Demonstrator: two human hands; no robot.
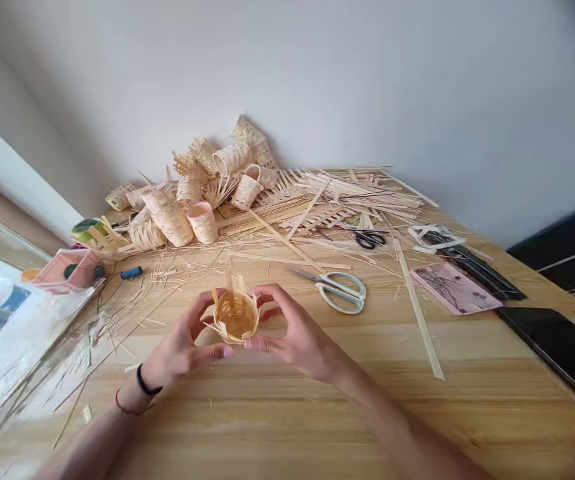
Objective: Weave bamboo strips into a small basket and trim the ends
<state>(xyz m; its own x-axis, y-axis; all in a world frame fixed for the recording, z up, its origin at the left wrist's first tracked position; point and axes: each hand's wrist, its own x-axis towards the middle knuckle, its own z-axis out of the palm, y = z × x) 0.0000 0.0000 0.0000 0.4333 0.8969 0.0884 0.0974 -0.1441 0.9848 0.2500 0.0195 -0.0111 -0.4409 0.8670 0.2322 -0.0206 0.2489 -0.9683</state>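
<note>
A small round woven bamboo basket (237,316) is held between both hands over the wooden table, its open mouth facing up toward me. Loose strip ends stick up around its rim. My left hand (187,343), with a black band and a thin red string at the wrist, curls around the basket's left side. From the right, my right hand (292,333) grips the rim, thumb at the near edge and fingers behind. The far fingertips are partly hidden by the basket. White-handled scissors (341,289) lie just beyond my right hand.
Several finished woven baskets (167,217) are heaped by the wall, beside a pile of bamboo strips (362,193). Black-handled scissors (370,239), a pink tray (455,288) and a long flat strip (419,310) lie to the right. A pink box (67,270) stands at left.
</note>
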